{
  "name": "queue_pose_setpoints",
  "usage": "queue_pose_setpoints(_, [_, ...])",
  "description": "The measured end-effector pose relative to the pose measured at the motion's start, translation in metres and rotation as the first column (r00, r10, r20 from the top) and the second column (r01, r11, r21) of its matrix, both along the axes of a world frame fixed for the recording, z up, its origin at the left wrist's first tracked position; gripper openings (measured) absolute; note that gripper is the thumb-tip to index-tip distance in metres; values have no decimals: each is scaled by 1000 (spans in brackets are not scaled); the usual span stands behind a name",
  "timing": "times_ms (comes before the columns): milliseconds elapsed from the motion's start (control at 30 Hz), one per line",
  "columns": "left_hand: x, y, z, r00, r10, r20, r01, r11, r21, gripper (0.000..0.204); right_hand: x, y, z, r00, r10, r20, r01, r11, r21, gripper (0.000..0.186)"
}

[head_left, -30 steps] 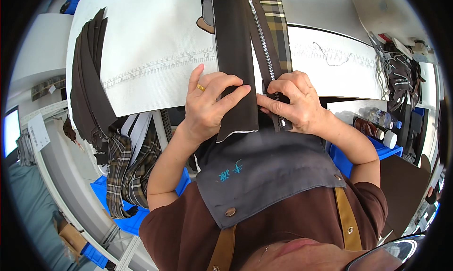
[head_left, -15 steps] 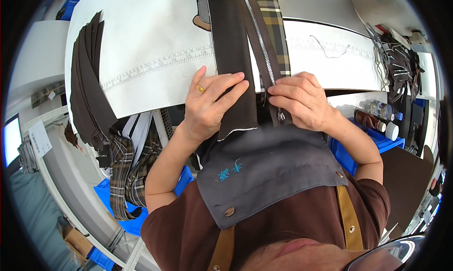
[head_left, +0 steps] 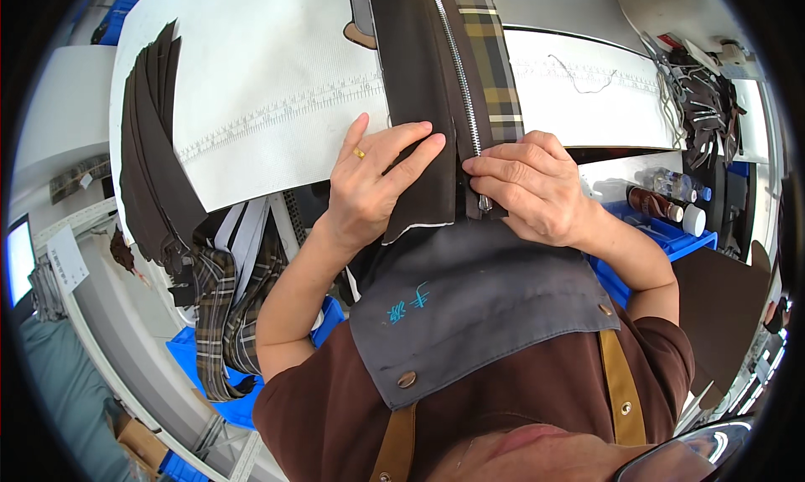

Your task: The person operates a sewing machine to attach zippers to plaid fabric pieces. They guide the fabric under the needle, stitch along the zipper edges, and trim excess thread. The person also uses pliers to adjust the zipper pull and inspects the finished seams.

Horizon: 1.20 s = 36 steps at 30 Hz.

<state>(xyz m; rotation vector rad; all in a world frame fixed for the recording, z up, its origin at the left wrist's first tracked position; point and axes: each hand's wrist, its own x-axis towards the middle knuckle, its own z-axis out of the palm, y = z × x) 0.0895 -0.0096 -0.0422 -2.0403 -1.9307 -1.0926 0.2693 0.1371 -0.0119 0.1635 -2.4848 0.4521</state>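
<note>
A long dark brown fabric strip (head_left: 411, 71) runs toward me over the white table's front edge. My left hand (head_left: 369, 180), with a ring on one finger, lies on this strip with its fingers apart. Along the strip's right edge lies a zipper (head_left: 461, 75) with silver teeth and brown tape. My right hand (head_left: 537, 184) pinches the zipper near its lower end, just above the metal slider (head_left: 485, 203). Beneath the zipper tape, on the right, shows plaid fabric (head_left: 490, 50) in olive, black and cream. My right fingertips hide part of the teeth.
Brown strips (head_left: 147, 138) hang over the table's (head_left: 260, 71) left edge, above draped plaid pieces (head_left: 222, 314). A loose thread (head_left: 583, 88) lies on the right. Bottles (head_left: 662, 205) stand by a blue bin (head_left: 692, 245); dark scraps (head_left: 704, 104) hang at far right.
My right hand has shifted left with the zipper, bringing its tape against the brown strip and narrowing the gap between them. My left hand has stayed nearly in place.
</note>
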Motion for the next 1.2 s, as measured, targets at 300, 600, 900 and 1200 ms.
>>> queue_pose_setpoints(300, [1, 0, -1, 999, 19, 44, -19, 1000, 14, 32, 2, 2, -1, 999, -8, -40, 8, 1000, 6, 20])
queue_pose_setpoints(600, [1, 0, 0, 999, 20, 42, -21, 1000, 24, 32, -3, -2, -5, 1000, 9, 2, -9, 1000, 17, 17])
queue_pose_setpoints(900, [2, 1, 0, 1000, 24, 16, -23, 1000, -9, 30, -10, -7, -9, 999, 37, -30, -34, 996, 82, 16])
queue_pose_setpoints(1200, [3, 3, 15, 996, -18, -91, 5, 990, -141, 33, -9, -2, -3, 993, 108, 46, -109, 993, 34, 21])
